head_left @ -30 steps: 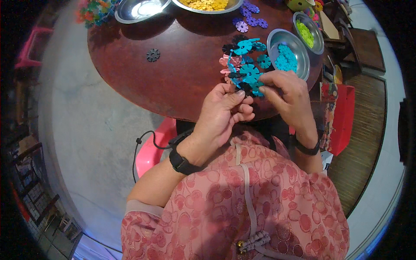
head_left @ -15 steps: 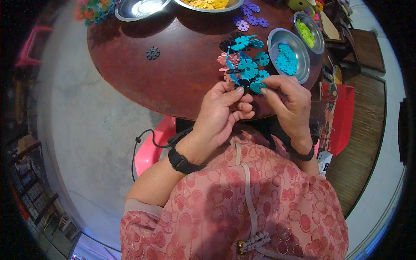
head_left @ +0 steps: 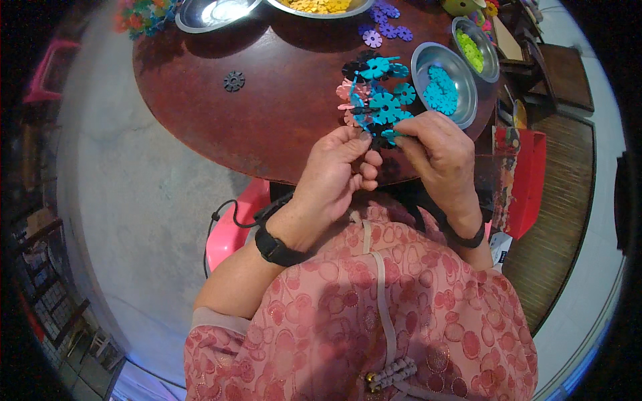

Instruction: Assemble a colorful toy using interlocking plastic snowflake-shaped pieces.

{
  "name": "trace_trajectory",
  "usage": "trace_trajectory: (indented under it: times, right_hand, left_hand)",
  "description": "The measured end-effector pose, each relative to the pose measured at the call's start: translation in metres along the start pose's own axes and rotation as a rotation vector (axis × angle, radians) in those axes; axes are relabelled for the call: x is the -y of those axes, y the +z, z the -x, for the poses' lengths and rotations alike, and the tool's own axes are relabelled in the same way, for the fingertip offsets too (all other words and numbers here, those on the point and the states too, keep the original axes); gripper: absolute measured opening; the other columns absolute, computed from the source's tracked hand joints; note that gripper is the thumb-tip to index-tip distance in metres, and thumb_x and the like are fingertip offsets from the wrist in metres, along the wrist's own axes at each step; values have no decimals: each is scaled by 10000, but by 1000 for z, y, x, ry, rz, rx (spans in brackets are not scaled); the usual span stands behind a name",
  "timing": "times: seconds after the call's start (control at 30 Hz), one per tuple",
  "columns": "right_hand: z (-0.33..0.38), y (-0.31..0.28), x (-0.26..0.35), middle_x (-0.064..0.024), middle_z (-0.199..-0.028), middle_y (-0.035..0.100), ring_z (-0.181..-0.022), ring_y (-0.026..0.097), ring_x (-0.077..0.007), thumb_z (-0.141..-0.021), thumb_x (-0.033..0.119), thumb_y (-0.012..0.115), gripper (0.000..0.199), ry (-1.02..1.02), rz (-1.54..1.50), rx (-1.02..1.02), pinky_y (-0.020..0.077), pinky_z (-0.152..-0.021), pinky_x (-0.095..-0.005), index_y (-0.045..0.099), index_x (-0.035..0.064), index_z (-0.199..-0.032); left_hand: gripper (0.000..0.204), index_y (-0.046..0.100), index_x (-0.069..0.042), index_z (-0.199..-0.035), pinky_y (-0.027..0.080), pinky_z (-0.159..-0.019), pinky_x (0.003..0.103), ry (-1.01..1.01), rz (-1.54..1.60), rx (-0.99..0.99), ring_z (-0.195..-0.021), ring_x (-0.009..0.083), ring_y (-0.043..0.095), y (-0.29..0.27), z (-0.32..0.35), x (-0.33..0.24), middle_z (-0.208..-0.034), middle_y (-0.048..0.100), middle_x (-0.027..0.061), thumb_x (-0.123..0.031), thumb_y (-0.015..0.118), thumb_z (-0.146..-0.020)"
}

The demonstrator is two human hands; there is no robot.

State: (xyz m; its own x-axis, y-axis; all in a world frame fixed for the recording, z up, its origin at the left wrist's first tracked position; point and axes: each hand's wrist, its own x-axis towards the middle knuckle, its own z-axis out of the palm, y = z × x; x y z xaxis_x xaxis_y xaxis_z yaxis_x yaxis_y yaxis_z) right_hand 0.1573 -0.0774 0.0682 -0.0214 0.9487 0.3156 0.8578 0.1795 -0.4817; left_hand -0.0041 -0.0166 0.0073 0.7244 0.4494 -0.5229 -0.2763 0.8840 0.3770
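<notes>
Between my hands is a cluster of interlocking snowflake discs (head_left: 385, 105) in turquoise, black and pink, joined at different angles. My left hand (head_left: 334, 167) is closed, its thumb and forefinger pinching the cluster's lower left edge; the other fingers curl beneath. Coming from the right, my right hand (head_left: 443, 154) pinches a turquoise snowflake disc (head_left: 390, 138) at the cluster's lower end, beside a black disc. The fingers partly cover that disc, and I cannot tell how firmly it is slotted in.
A metal bowl of turquoise discs (head_left: 416, 80) stands right of the cluster, with a bowl of green discs (head_left: 496, 69) beyond. One black disc (head_left: 234, 81) lies on the brown table (head_left: 281, 127). Purple discs (head_left: 388, 30) and a bowl of yellow discs (head_left: 358, 11) are farther back.
My right hand has shifted slightly left toward the cluster, and the turquoise disc in its fingers has tilted. My left fingers have moved a little left.
</notes>
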Motion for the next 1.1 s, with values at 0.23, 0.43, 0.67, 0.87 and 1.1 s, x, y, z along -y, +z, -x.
trace_trajectory:
  times: [0.23, 0.43, 0.67, 0.87, 1.1]
  right_hand:
    - [-1, 1, -1, -115, -772, 584, -722, 580, -313, -736, -2, 679, 156, -52, 10, -18, 464, -633, -387, 601, 36, -865]
    - [-4, 8, -8, -112, -728, 558, -691, 563, -319, -737, 5, 672, 129, -67, -46, -27, 455, -610, -395, 573, 37, -813]
    - [-7, 9, -5, -102, -692, 517, -673, 549, -306, -714, 27, 636, 132, -126, 34, 2, 445, -585, -386, 521, 51, -774]
    - [-11, 8, -1, -84, -709, 522, -668, 549, -278, -719, 44, 593, 101, -186, 141, 82, 460, -591, -377, 525, 55, -793]
    - [-17, 3, -11, -103, -801, 598, -743, 601, -276, -760, 84, 636, 144, -122, 20, -60, 490, -645, -353, 603, 42, -894]
  left_hand:
    - [89, 518, -126, -964, 367, -513, 219, -84, -112, 55, -572, 87, 461, -2, -2, -2, -718, 556, -6, -212, 498, -980]
    - [66, 493, -137, -976, 340, -510, 212, -87, -71, 52, -567, 82, 427, -1, -3, -3, -708, 522, -19, -203, 485, -984]
    - [78, 490, -132, -949, 366, -486, 210, -102, -58, 10, -540, 72, 443, -2, -5, -1, -699, 525, -17, -200, 481, -986]
    - [71, 485, -130, -973, 347, -503, 218, -74, -95, 10, -564, 96, 439, -1, -4, 1, -720, 537, 0, -200, 494, -983]
    - [99, 542, -122, -1019, 426, -553, 257, -41, 66, 143, -638, 115, 513, -15, -15, 0, -771, 565, 1, -203, 538, -962]
